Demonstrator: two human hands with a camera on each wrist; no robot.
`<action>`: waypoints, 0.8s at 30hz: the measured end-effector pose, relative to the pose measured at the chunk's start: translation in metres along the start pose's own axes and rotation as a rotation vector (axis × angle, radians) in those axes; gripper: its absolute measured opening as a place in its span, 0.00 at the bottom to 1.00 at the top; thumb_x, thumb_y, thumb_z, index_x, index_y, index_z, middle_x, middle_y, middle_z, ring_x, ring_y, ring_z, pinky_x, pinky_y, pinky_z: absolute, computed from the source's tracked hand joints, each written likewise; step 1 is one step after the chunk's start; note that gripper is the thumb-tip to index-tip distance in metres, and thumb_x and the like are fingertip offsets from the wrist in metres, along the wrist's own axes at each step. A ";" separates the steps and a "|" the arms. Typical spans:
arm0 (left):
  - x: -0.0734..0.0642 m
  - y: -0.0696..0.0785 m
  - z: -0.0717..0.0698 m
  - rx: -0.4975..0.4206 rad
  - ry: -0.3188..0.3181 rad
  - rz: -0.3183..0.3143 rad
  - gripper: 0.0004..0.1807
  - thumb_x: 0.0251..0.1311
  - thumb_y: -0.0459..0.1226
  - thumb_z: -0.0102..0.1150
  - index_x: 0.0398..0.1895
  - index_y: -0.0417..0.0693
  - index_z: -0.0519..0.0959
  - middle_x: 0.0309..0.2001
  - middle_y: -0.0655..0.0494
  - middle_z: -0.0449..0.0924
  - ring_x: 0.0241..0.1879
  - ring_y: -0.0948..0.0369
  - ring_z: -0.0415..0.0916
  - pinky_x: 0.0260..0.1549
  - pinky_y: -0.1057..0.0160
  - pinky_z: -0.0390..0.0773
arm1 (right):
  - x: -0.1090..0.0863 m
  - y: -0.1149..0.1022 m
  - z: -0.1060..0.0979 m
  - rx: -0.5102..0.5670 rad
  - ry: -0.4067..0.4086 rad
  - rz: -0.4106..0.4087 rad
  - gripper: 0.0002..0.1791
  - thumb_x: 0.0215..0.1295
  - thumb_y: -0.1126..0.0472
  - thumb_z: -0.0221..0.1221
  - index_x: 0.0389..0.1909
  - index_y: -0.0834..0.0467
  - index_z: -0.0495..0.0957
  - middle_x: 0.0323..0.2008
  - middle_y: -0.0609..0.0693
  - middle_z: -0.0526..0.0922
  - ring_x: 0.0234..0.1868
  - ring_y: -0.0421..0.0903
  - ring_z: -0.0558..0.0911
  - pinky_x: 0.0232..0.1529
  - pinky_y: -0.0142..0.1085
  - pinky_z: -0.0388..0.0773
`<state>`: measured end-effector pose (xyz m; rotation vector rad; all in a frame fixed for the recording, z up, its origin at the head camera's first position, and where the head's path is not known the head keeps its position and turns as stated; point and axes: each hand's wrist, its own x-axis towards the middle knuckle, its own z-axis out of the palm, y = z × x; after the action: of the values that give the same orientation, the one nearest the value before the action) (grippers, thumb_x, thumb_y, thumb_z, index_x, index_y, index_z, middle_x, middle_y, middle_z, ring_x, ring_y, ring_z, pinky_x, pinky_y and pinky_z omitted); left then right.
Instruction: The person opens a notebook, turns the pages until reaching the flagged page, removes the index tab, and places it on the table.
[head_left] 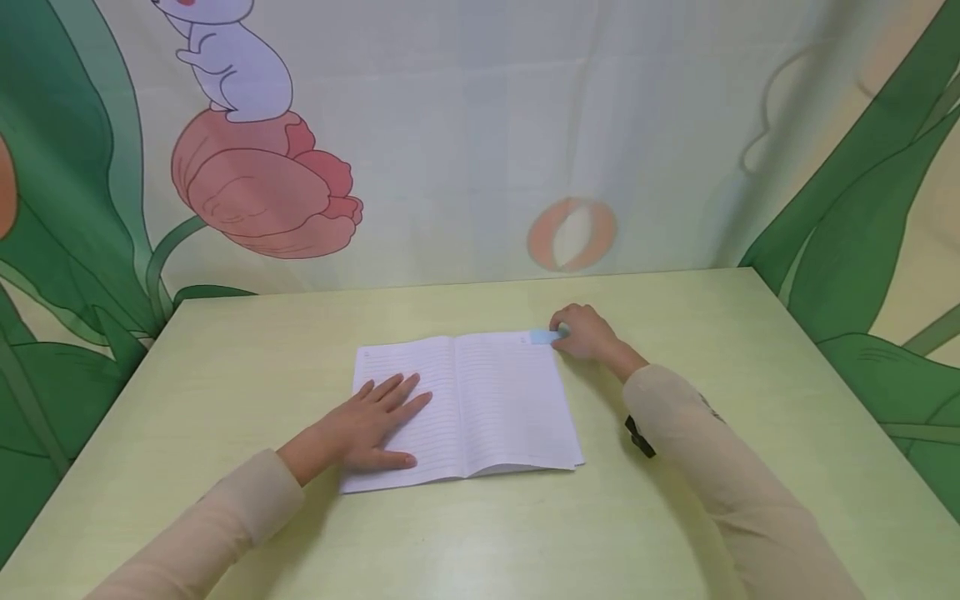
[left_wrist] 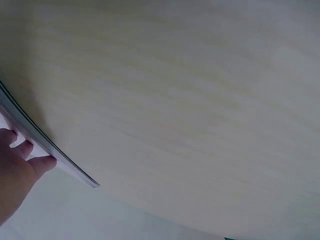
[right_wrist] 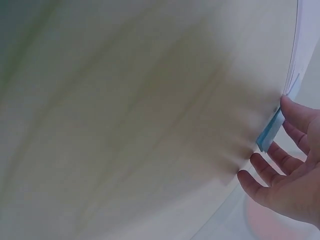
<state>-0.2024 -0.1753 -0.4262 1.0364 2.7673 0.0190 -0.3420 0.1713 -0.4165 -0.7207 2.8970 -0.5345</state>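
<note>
An open notebook [head_left: 513, 400] with lined pages lies on the table, its right page's lower edge slightly lifted. My left hand [head_left: 378, 425] rests flat on the left page with fingers spread; the left wrist view shows its fingertips on the page beside the notebook's edge [left_wrist: 55, 155]. At the top right corner of the right page my right hand [head_left: 588, 333] pinches a light-blue sticky note [head_left: 542, 337] between thumb and fingers. In the right wrist view the blue note [right_wrist: 272, 127] sticks out past the page edge, and the other fingers are loosely bent.
The pale wooden table [head_left: 480, 542] reaches back to a printed curtain [head_left: 450, 167] with a rabbit, a pink flower and green leaves. A black strap piece [head_left: 640, 437] shows under the right sleeve [head_left: 712, 450].
</note>
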 end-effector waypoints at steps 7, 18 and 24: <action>0.002 -0.001 0.001 -0.015 -0.011 -0.007 0.48 0.53 0.68 0.42 0.71 0.51 0.47 0.71 0.44 0.40 0.68 0.45 0.39 0.60 0.39 0.46 | 0.000 -0.002 0.001 -0.013 0.014 0.009 0.08 0.55 0.64 0.60 0.36 0.62 0.77 0.41 0.59 0.78 0.46 0.57 0.74 0.47 0.48 0.70; 0.002 -0.003 0.001 -0.036 -0.024 -0.018 0.48 0.52 0.68 0.43 0.71 0.52 0.47 0.71 0.45 0.40 0.69 0.46 0.38 0.60 0.39 0.44 | 0.000 -0.005 -0.001 -0.060 0.050 0.004 0.04 0.55 0.64 0.61 0.27 0.58 0.75 0.26 0.49 0.77 0.29 0.47 0.73 0.33 0.40 0.70; 0.002 -0.001 -0.001 -0.043 -0.038 -0.030 0.49 0.52 0.68 0.43 0.72 0.53 0.46 0.71 0.46 0.38 0.69 0.47 0.37 0.61 0.40 0.43 | 0.000 -0.001 -0.006 0.110 0.031 0.020 0.03 0.57 0.66 0.59 0.31 0.62 0.78 0.28 0.54 0.80 0.31 0.49 0.77 0.34 0.40 0.72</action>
<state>-0.2046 -0.1750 -0.4259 0.9740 2.7352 0.0537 -0.3427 0.1724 -0.4104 -0.6737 2.8724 -0.7021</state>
